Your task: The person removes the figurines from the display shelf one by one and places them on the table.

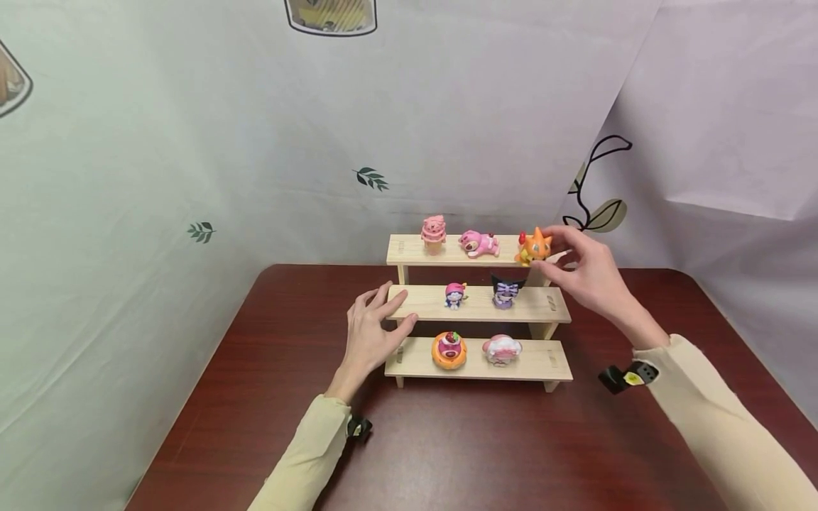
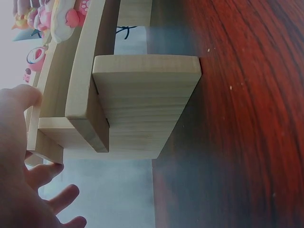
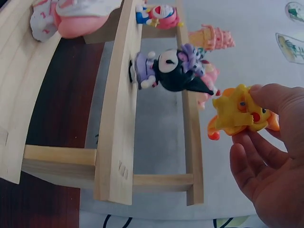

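A three-step wooden display rack (image 1: 418, 365) stands on the table with small toy figurines on its steps. My right hand (image 1: 584, 273) pinches an orange and yellow figurine (image 1: 535, 246) between thumb and fingers at the top step's right end. In the right wrist view, a narrow gap shows between this figurine (image 3: 237, 111) and the top board (image 3: 194, 142). With fingers spread, my left hand (image 1: 371, 333) touches the left end of the middle step (image 1: 422, 305). The left wrist view shows its thumb (image 2: 29, 95) against that board's edge and other fingers past its end.
Up top are a pink ice-cream-cone figurine (image 1: 434, 234) and a lying pink bear (image 1: 479, 243). The middle step carries a pink-capped figurine (image 1: 454, 295) and a black-and-purple one (image 1: 504, 292). Below sit an orange ring-shaped figurine (image 1: 449, 350) and a pink-and-white one (image 1: 501, 349). Patterned cloth (image 1: 287, 142) hangs behind.
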`<control>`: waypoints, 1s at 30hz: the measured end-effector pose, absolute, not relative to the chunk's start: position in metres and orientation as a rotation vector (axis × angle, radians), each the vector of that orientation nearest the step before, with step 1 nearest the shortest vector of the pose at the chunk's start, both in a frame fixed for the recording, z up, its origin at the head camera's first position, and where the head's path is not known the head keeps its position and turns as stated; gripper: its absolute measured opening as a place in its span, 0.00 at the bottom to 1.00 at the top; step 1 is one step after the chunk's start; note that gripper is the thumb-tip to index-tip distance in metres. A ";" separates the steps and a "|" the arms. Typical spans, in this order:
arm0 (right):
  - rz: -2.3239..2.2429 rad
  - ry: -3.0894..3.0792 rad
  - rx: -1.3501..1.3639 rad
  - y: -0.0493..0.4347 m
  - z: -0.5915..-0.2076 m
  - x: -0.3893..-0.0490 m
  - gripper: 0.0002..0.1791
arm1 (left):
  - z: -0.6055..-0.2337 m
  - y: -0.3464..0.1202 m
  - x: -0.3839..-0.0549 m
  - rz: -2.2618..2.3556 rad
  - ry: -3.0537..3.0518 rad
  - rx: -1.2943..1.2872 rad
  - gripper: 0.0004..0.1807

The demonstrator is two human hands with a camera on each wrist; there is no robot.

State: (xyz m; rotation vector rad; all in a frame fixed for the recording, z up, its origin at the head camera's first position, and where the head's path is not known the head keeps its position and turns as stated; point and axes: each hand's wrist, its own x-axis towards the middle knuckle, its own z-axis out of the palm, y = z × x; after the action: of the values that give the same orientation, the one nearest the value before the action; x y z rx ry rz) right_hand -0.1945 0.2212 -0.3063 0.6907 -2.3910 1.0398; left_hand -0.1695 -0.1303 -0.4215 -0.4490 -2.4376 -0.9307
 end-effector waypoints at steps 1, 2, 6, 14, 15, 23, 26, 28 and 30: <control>1.039 -2.386 0.693 0.221 -0.306 -0.193 0.25 | -0.421 -0.130 -0.170 -0.929 -2.437 -0.449 0.28; 1.038 -2.383 0.693 0.221 -0.306 -0.191 0.26 | -0.421 -0.130 -0.170 -0.927 -2.437 -0.448 0.28; 1.040 -2.377 0.684 0.219 -0.305 -0.184 0.26 | -0.421 -0.130 -0.170 -0.916 -2.441 -0.445 0.28; 1.066 -2.360 0.707 0.213 -0.306 -0.167 0.26 | -0.420 -0.130 -0.169 -0.921 -2.441 -0.450 0.28; 1.064 -2.358 0.711 0.212 -0.307 -0.165 0.26 | -0.420 -0.130 -0.169 -0.924 -2.442 -0.449 0.28; 1.026 -2.343 0.728 0.204 -0.309 -0.152 0.27 | -0.419 -0.130 -0.168 -0.926 -2.442 -0.439 0.28; 1.038 -2.327 0.738 0.201 -0.310 -0.147 0.27 | -0.420 -0.130 -0.169 -0.924 -2.438 -0.441 0.28; 1.048 -2.318 0.747 0.199 -0.310 -0.145 0.27 | -0.420 -0.130 -0.169 -0.924 -2.438 -0.441 0.27; 1.066 -2.308 0.756 0.198 -0.311 -0.142 0.27 | -0.420 -0.130 -0.169 -0.923 -2.440 -0.439 0.27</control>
State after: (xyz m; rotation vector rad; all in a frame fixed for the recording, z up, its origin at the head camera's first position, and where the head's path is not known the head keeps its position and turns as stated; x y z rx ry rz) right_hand -0.1422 0.1979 -0.3106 0.7558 -2.3084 1.0665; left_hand -0.1691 -0.1299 -0.4204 -0.4394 -2.4398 -0.9230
